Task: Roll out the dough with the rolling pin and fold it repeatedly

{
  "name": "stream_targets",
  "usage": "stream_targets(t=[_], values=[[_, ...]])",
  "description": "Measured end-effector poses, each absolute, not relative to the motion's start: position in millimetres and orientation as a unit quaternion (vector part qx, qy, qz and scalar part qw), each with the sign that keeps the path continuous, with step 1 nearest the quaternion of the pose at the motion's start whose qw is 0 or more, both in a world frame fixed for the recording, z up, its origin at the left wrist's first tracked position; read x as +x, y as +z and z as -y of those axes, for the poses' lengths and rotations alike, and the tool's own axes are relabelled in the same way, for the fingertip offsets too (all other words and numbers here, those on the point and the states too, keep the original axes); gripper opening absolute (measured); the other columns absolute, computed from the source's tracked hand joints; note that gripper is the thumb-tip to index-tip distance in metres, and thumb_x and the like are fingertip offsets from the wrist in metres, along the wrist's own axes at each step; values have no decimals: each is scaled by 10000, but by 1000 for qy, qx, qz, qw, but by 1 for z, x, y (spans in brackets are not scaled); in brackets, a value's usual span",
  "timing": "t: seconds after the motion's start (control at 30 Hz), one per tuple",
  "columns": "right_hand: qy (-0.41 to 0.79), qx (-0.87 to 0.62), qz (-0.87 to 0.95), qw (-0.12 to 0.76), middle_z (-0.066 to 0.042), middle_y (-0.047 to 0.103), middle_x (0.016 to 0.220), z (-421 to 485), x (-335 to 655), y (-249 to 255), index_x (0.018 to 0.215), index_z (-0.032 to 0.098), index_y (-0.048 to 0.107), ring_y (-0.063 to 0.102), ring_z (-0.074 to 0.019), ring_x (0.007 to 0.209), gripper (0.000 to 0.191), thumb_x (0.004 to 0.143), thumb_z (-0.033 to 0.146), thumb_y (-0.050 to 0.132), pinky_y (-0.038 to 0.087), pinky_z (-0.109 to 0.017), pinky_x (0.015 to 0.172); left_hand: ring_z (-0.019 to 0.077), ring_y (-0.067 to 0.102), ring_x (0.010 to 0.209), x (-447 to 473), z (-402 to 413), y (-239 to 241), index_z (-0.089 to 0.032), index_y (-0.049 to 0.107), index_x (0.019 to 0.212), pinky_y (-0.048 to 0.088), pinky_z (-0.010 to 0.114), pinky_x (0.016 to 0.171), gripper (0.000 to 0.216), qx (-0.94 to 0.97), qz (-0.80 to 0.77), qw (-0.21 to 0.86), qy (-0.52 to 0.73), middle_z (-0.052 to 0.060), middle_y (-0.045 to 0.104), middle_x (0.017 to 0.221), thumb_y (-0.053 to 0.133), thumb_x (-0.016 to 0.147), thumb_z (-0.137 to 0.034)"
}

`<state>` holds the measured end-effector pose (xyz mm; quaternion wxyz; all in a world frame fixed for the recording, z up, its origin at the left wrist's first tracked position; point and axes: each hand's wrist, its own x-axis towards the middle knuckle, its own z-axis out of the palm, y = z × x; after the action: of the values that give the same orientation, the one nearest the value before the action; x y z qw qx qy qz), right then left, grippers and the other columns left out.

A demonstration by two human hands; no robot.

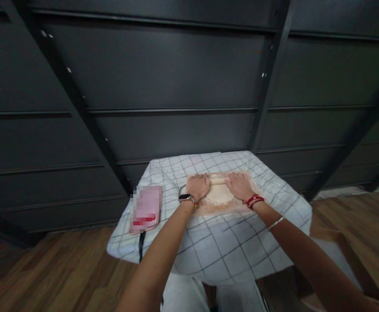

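My left hand (199,185) lies over the left end of a pale rolling pin (218,181), fingers curled down on it. Over the right end, my right hand (240,185) is closed the same way. Under the pin and just in front of it spreads a flat, roundish sheet of dough (219,196). The dough rests on a tan, flour-dusted board or mat (214,209). Both hands hide the pin's ends. A thin grey curved edge (181,190) shows beside my left wrist; its kind I cannot make out.
A white checked cloth (209,247) covers the small table. At its left lies a pink, partly blurred-out flat item (148,203) with a black strap (141,247). Dark metal panels (176,69) stand right behind. An open cardboard box (355,264) sits on the wooden floor, lower right.
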<state>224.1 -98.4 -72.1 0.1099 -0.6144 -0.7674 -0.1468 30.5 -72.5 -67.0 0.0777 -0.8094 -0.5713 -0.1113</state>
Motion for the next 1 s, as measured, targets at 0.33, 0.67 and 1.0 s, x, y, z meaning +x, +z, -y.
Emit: stream_targets(t=[0.33, 0.67, 1.0], values=[[-169, -552, 805, 134, -116, 604, 983, 131, 232, -74, 1008, 137, 554, 504, -239, 916, 326, 957, 349, 313, 312, -353, 835, 207, 542, 1107, 21, 106, -65, -167, 540, 1263, 354, 342, 987, 431, -826, 539, 45, -159, 73, 598, 1243, 264, 942, -248], [-171, -573, 793, 117, -105, 602, 944, 136, 223, -70, 984, 140, 537, 540, -231, 844, 350, 961, 402, 304, 350, -328, 747, 172, 554, 1106, 15, 93, -61, -147, 604, 1180, 366, 292, 985, 454, -841, 520, 4, -146, 69, 628, 1203, 219, 948, -206], [-122, -533, 827, 132, -120, 629, 1057, 73, 239, -62, 1125, 128, 562, 519, -222, 1033, 436, 979, 413, 266, 360, -308, 863, 236, 602, 1013, 33, 50, -53, -173, 645, 1048, 443, 350, 863, 479, -794, 600, 1, -95, 109, 671, 1061, 222, 958, -379]])
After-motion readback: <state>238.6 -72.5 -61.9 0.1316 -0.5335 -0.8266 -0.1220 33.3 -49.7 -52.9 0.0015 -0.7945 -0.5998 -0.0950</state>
